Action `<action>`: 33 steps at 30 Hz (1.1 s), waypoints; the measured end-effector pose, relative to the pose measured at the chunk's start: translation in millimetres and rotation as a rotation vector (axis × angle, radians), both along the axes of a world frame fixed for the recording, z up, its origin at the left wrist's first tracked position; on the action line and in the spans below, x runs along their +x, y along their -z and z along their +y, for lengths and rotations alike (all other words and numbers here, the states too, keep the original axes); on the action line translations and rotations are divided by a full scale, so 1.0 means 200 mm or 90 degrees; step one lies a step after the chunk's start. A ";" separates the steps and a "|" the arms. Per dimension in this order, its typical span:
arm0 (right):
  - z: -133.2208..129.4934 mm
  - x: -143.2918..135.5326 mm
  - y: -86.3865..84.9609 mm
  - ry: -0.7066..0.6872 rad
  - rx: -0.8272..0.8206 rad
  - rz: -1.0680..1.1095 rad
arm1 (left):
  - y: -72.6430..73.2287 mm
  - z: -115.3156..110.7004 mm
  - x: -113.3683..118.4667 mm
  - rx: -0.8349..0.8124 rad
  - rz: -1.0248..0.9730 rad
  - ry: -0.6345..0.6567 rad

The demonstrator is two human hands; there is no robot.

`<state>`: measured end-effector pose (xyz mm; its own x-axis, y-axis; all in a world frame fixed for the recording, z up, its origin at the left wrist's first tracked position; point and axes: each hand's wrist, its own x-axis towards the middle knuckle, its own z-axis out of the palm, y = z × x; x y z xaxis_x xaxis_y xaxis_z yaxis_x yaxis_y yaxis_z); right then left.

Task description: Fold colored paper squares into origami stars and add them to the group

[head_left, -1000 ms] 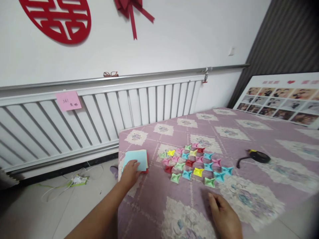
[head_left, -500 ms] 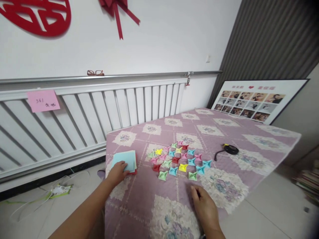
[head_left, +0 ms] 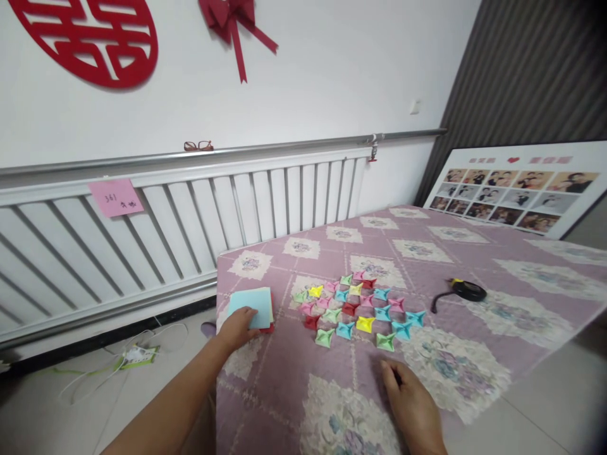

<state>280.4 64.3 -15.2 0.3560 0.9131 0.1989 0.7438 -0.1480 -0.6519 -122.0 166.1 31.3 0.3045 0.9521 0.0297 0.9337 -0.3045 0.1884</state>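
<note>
A stack of square coloured paper (head_left: 241,300), light blue on top with yellowish and red edges showing beneath, lies at the table's left edge. My left hand (head_left: 238,328) is at its near right corner, fingers over the top and thumb by the edge, closed on the paper. Several folded paper pieces (head_left: 349,308), in green, pink, red, yellow and blue, stand in rough rows right of the stack. My right hand (head_left: 411,401) rests just in front of them, fingers curled in and apparently holding nothing. The green piece (head_left: 385,342) is nearest to it.
A flowered purple cloth (head_left: 284,379) covers the table. A black tape measure (head_left: 467,291) with a strap lies to the right. Behind runs a white radiator (head_left: 265,202); a photo board (head_left: 516,189) leans at the back right. Cables and a power strip (head_left: 140,356) are on the floor.
The view has swung slightly left, so everything sits farther right in the picture. Both hands keep about the same places relative to the paper stack and folded pieces.
</note>
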 end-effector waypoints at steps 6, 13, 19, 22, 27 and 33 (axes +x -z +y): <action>-0.01 0.00 -0.01 0.000 -0.008 0.005 | 0.00 0.02 -0.01 0.004 0.006 -0.005; 0.00 -0.01 -0.01 0.012 0.004 0.008 | 0.00 0.02 -0.01 0.009 0.011 -0.012; 0.00 -0.02 -0.01 0.012 -0.024 0.005 | 0.01 0.02 0.01 -0.002 0.025 -0.005; 0.00 -0.02 -0.01 0.013 -0.029 0.004 | 0.02 0.02 0.02 0.005 0.030 -0.011; 0.00 -0.02 -0.01 0.010 -0.011 -0.001 | 0.01 0.02 0.02 0.017 0.034 -0.003; 0.00 -0.02 -0.01 0.017 0.006 -0.008 | -0.01 0.03 0.02 0.013 0.046 0.002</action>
<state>276.6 64.6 -14.0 0.3773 0.9015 0.2118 0.7479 -0.1618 -0.6438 -118.6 171.3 32.4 0.3089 0.9507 0.0265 0.9440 -0.3098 0.1136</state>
